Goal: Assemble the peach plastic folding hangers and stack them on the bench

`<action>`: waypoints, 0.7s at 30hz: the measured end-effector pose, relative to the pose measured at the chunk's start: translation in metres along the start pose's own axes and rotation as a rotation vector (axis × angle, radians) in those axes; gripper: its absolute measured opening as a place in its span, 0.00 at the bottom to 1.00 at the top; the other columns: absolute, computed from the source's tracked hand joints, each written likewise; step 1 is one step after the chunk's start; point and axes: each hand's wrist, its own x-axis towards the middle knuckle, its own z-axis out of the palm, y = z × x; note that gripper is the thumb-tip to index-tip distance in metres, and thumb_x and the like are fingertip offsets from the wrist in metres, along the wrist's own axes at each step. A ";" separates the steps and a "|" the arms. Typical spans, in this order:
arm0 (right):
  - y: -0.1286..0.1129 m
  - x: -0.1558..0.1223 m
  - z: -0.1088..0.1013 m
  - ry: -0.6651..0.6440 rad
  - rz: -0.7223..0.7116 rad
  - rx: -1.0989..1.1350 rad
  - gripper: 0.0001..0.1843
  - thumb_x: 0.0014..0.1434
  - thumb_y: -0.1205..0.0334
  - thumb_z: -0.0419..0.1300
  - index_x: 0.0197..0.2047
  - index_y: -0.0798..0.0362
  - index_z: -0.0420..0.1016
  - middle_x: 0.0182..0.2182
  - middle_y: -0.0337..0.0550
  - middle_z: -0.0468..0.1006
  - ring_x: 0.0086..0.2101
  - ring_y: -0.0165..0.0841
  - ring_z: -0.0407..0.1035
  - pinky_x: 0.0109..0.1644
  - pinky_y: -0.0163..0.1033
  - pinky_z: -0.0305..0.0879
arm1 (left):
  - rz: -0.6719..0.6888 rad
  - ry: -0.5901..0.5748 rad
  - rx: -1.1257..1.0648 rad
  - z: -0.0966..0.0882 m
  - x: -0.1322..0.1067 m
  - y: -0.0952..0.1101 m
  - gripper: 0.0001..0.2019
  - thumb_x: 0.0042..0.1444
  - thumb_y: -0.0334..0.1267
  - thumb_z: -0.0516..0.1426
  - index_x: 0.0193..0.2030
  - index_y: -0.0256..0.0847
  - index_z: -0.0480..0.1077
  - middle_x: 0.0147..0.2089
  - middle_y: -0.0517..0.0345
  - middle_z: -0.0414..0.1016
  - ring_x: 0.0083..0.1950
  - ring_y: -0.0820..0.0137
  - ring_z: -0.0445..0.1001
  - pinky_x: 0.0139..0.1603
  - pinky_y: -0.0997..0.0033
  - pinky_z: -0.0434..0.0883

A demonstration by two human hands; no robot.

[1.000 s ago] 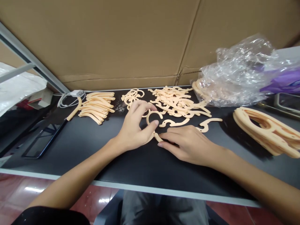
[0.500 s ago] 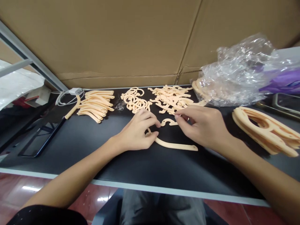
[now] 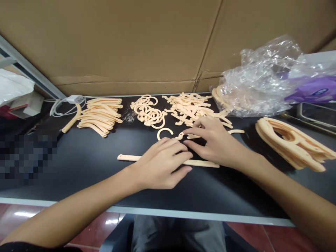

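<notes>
Flat on the black table, my left hand (image 3: 168, 162) lies palm down across long cream bars, its thumb and fingers apart. One bar (image 3: 128, 158) sticks out to its left and another bar end (image 3: 203, 163) to its right; the join between them is hidden. My right hand (image 3: 210, 141) has thumb and index finger around a small wavy cream piece (image 3: 180, 136), partly covered by the fingers. Just behind my left hand lies a C-shaped hook (image 3: 165, 130). A thin curved end (image 3: 236, 131) shows beyond my right hand.
Behind the hands are piles of curved bars (image 3: 101, 113), hooks (image 3: 148, 110) and wavy pieces (image 3: 189, 105). A stack of cream frames (image 3: 291, 140) stands at right, with a clear plastic bag (image 3: 257, 80) behind it. A white cable (image 3: 56, 106) lies back left; cardboard (image 3: 131, 45) walls the rear.
My left hand has come down and nearer over the bars, and a bar now shows to its left. My right hand has moved left to the wavy piece. A hook is now uncovered.
</notes>
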 end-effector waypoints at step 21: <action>0.004 0.006 -0.005 -0.081 -0.099 -0.174 0.18 0.71 0.61 0.50 0.35 0.58 0.77 0.34 0.51 0.73 0.37 0.40 0.63 0.45 0.46 0.61 | -0.205 0.012 0.127 0.003 -0.001 0.006 0.13 0.65 0.40 0.54 0.51 0.38 0.72 0.46 0.52 0.74 0.46 0.61 0.71 0.47 0.58 0.69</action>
